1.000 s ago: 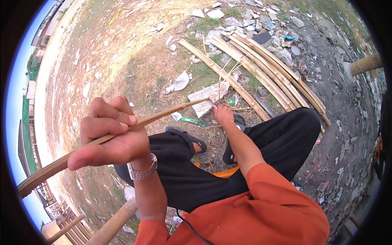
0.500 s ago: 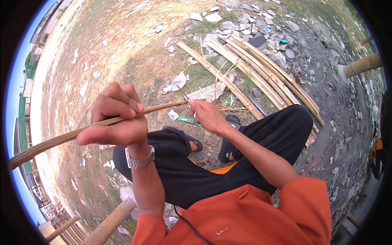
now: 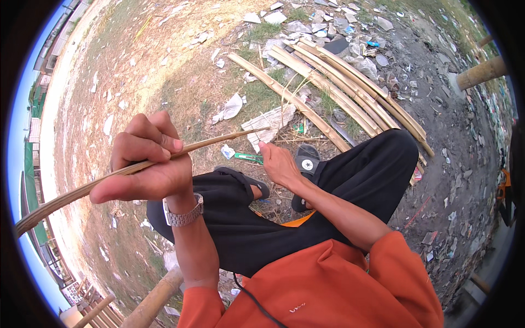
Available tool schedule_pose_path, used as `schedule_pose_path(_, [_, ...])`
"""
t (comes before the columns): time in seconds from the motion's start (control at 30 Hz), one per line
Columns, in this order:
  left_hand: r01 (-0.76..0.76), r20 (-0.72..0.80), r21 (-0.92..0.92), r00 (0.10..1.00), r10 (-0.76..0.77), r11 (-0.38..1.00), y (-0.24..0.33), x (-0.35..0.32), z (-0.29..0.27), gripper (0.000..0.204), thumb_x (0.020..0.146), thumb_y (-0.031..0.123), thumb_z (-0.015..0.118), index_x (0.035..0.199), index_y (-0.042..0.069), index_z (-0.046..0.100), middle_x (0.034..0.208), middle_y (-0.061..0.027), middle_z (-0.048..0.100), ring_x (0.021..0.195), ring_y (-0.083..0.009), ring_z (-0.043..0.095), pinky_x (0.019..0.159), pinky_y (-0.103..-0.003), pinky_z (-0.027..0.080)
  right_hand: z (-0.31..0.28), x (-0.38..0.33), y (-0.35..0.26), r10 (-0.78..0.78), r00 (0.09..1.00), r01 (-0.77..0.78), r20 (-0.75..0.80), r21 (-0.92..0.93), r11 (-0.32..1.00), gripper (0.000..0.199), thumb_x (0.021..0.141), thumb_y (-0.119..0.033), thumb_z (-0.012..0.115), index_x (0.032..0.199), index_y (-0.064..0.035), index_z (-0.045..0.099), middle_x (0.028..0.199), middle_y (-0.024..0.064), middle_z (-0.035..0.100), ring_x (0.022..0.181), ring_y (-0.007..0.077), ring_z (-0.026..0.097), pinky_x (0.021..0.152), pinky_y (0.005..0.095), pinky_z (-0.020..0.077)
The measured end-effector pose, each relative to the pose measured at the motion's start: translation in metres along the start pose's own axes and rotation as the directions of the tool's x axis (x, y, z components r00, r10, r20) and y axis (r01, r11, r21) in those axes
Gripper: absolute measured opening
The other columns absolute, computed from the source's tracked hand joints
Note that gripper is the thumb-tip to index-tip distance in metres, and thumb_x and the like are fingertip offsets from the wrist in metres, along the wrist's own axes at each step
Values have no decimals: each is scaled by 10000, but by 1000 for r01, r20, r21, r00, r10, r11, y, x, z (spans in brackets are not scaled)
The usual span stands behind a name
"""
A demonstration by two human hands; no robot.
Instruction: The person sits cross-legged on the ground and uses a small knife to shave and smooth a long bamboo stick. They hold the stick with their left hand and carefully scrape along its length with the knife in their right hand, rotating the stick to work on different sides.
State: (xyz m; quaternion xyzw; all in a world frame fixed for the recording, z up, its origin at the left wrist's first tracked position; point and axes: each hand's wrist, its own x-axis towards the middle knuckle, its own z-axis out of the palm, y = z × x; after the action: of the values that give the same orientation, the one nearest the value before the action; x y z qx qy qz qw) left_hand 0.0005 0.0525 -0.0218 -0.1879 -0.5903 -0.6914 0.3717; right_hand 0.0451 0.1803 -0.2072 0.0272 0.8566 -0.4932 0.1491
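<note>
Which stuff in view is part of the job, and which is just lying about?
Part of the job:
- left hand, gripping the bamboo strip
- right hand, near the strip's far end; grip unclear
- split bamboo lengths on the ground, probably

Just lying about, seemingly:
- crumpled white scrap
- blue scrap
- green object by the right hand; use unclear

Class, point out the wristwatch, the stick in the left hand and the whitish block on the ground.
Wristwatch (image 3: 184,217), head view: on its metal band.
Stick (image 3: 210,143), head view: on its right-hand stretch.
Whitish block (image 3: 277,118), head view: on its upper face.
</note>
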Motion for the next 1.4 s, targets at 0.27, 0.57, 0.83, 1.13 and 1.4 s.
schedule_pose_path(0.27, [-18,24,-49,1000,19,999,-3,-2,-1,736,746,756,157,482,92,329,407,-16,268,323,-79,207,348,-195,163,10,6,15,26,999,-27,32,25,999,488,922,-366,272,812,27,540,733,284,551,735,455,520,680,504,380])
schedule_pose_path(0.57, [11,-88,71,996,-5,997,-1,7,-4,718,750,753,175,470,105,306,398,-16,274,323,-78,215,354,-187,162,15,13,11,-1,1000,1,-2,100,995,474,923,-365,285,763,30,494,643,300,502,674,481,488,627,516,341])
schedule_pose_path(0.83, [28,-117,112,993,-15,993,-1,6,-1,711,745,760,171,471,114,287,404,-1,251,336,-67,196,363,-183,160,14,9,10,-56,998,57,-14,98,994,468,925,-347,276,788,33,514,645,298,513,676,476,502,638,505,378])
schedule_pose_path(1.13, [38,-46,-14,998,-39,999,-2,8,-11,756,731,767,151,482,75,326,410,-21,256,316,-98,208,329,-205,199,18,27,36,55,997,-54,49,-9,998,488,916,-349,288,831,55,549,746,314,543,751,484,515,709,513,390])
schedule_pose_path(1.4, [52,-69,102,997,-45,993,-2,7,-10,711,754,753,152,478,112,286,423,-4,240,358,-83,189,378,-201,168,29,40,44,120,993,-120,11,-44,992,505,918,-353,270,817,53,551,774,311,545,787,473,513,730,504,376])
